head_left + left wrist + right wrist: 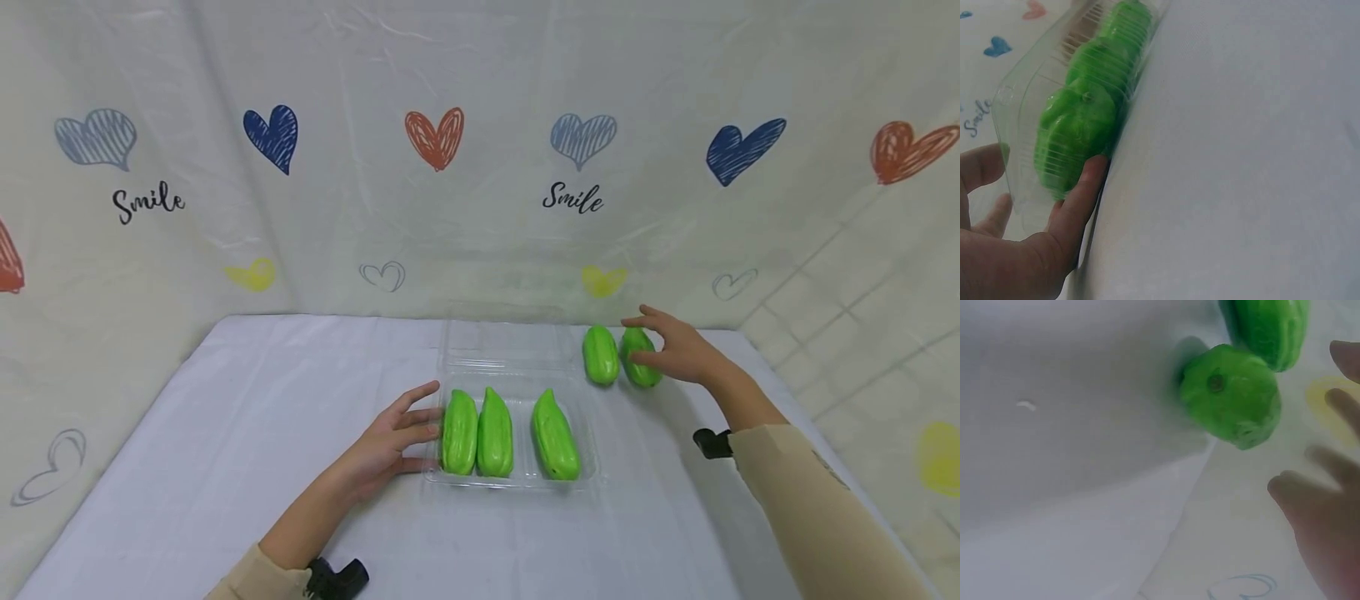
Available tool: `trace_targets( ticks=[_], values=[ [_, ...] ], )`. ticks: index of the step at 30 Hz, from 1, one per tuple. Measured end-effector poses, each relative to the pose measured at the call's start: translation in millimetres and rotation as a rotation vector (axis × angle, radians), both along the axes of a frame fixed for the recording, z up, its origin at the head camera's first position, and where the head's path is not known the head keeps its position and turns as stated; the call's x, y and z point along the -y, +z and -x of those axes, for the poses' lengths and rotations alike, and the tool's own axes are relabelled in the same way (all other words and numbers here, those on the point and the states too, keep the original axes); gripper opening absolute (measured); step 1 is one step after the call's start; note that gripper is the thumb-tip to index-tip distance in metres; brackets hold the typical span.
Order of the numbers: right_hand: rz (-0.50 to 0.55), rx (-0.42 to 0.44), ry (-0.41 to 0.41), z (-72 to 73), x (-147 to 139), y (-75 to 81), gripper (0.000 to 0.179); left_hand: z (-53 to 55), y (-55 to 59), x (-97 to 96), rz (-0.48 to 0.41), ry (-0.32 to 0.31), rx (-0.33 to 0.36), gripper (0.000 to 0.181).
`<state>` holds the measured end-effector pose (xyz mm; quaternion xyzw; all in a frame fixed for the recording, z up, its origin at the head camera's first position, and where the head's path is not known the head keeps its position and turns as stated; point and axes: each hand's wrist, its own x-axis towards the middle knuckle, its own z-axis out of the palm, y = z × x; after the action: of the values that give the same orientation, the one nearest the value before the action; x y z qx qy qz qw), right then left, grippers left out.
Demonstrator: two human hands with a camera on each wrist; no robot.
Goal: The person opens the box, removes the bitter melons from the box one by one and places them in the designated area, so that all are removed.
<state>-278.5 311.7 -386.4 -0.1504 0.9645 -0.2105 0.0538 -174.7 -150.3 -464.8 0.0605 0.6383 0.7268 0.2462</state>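
A clear plastic box (523, 450) on the table holds 3 green ridged gourds, two side by side at its left and one gourd (556, 437) at its right. My left hand (390, 442) rests against the box's left wall, fingers spread; in the left wrist view a finger (1085, 187) lies along the box's lower edge. Over the farther right gourd (643, 375), my right hand (678, 346) hovers with fingers and thumb apart. A gap shows between those fingers and the gourd (1232, 394) in the right wrist view.
The box's clear lid (510, 343) lies folded back behind it, toward the wall. Another gourd (600, 356) stands between the lid and my right hand. A white cloth (300, 400) covers the table; a sheet printed with hearts (435, 139) hangs behind.
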Motion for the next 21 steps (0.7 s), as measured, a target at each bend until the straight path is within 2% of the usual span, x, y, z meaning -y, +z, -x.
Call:
trace_targets(
  ticks=[9, 21],
  values=[
    [0.043, -0.063, 0.028, -11.6, 14, 12.6, 0.055, 0.0, -0.1, -1.0, -0.007, 0.001, 0.005, 0.069],
    [0.159, -0.139, 0.135, -26.8, 50, 17.9, 0.063, -1.1, 1.8, -0.3, -0.007, 0.002, -0.002, 0.07]
  ],
)
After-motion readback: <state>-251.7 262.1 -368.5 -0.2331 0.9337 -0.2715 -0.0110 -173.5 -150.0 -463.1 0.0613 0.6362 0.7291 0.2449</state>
